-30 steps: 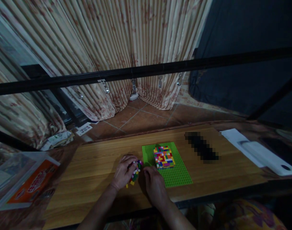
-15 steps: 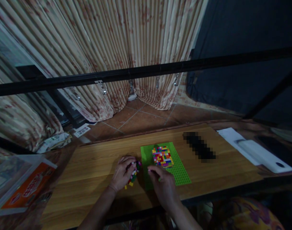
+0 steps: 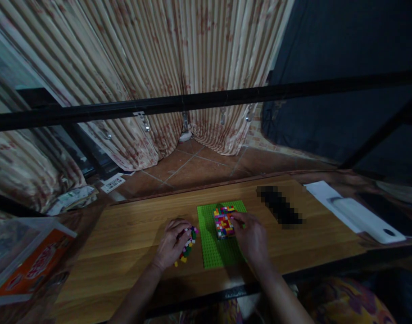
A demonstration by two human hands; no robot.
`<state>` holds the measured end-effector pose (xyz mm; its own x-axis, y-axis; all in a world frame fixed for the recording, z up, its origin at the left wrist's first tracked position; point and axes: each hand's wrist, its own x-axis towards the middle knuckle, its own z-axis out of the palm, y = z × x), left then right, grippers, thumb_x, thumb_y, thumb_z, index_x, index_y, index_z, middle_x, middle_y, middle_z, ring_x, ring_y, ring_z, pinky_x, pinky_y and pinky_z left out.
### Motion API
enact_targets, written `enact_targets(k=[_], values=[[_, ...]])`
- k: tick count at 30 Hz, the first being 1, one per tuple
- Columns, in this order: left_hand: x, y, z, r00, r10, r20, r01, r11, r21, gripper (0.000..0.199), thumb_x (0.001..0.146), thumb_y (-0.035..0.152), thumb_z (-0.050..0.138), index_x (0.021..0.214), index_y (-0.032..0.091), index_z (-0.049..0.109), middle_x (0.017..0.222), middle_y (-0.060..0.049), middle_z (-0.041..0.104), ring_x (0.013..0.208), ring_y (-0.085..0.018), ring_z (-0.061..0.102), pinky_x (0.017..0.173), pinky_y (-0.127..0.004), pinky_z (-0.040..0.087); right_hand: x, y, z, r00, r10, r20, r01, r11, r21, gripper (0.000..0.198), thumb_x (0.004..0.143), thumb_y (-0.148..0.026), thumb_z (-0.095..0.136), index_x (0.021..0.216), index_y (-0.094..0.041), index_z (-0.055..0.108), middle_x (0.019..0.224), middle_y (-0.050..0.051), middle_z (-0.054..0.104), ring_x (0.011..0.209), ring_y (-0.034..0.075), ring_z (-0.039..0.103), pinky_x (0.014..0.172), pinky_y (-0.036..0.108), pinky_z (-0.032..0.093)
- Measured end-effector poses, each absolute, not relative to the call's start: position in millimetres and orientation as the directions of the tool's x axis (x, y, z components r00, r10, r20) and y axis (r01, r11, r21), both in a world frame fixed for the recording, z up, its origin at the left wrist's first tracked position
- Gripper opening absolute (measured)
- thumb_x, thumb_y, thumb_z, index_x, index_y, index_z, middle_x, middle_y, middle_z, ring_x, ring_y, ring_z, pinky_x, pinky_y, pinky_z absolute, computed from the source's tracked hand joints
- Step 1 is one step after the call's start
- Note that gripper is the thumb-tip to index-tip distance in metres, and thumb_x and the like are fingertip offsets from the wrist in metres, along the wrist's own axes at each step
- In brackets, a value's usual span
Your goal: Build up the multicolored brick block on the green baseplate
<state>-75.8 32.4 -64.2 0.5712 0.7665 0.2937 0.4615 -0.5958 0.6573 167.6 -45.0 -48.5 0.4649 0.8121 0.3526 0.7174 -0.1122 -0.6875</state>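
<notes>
One rectangular block of multicoloured plastic bricks (image 3: 222,222) stands assembled on the green studded baseplate (image 3: 216,257), the right hand (image 3: 253,236) at its top, while loose coloured bricks (image 3: 190,245) remain beside the curled left hand (image 3: 172,240) on the brown wooden table (image 3: 131,234), either hand's grip unclear.

Striped curtains (image 3: 151,54) are crossed by a black bar (image 3: 209,97). A plastic box (image 3: 21,256) is seen at far left.

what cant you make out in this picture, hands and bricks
Head view:
Brick block, right part: behind the right hand
Its grip: too small to tell if a brick is held
Loose bricks, count: left hand covers some
Dark shape: pixelated
Box, left end: cut off by picture edge
</notes>
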Motion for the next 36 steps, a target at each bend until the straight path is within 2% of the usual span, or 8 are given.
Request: enact_targets(k=[10,20,26,36], values=[[-75,32,-64,0.563,0.772,0.294,0.463,-0.590,0.661,0.023,0.091,0.032,0.048,0.099,0.022,0.068,0.103,-0.007,0.067,0.104,-0.022,0.057,0.094,-0.042,0.045,170,-39,-50,0.479,0.815,0.327,0.723,-0.154,-0.674,0.023,0.081,-0.027,0.053,0.091,-0.018,0.071,0.086,0.008,0.073,0.079,0.021,0.065,0.072,0.032,0.048],[-75,32,-64,0.563,0.775,0.288,0.465,-0.585,0.665,0.023,0.090,0.031,0.049,0.100,0.022,0.067,0.104,-0.007,0.066,0.105,-0.022,0.057,0.094,-0.041,0.045,170,-41,-46,0.585,0.785,0.204,0.528,-0.177,-0.831,0.030,0.080,-0.036,0.051,0.094,-0.016,0.069,0.086,0.010,0.074,0.077,0.023,0.069,0.069,0.032,0.050],[-75,32,-65,0.564,0.771,0.295,0.461,-0.590,0.662,0.022,0.090,0.030,0.049,0.101,0.022,0.067,0.104,-0.007,0.066,0.104,-0.021,0.057,0.093,-0.040,0.046,169,-34,-45,0.632,0.767,0.116,0.462,-0.252,-0.850,0.029,0.076,-0.035,0.055,0.094,-0.016,0.068,0.079,0.008,0.074,0.071,0.023,0.069,0.064,0.030,0.049],[-77,32,-67,0.573,0.764,0.296,0.458,-0.599,0.657,0.022,0.090,0.030,0.049,0.102,0.023,0.066,0.105,-0.007,0.066,0.106,-0.021,0.057,0.095,-0.041,0.045,175,-28,-47,0.644,0.764,0.041,0.373,-0.267,-0.889,0.038,0.070,-0.029,0.059,0.104,-0.014,0.063,0.071,0.005,0.071,0.064,0.021,0.067,0.058,0.029,0.047]])
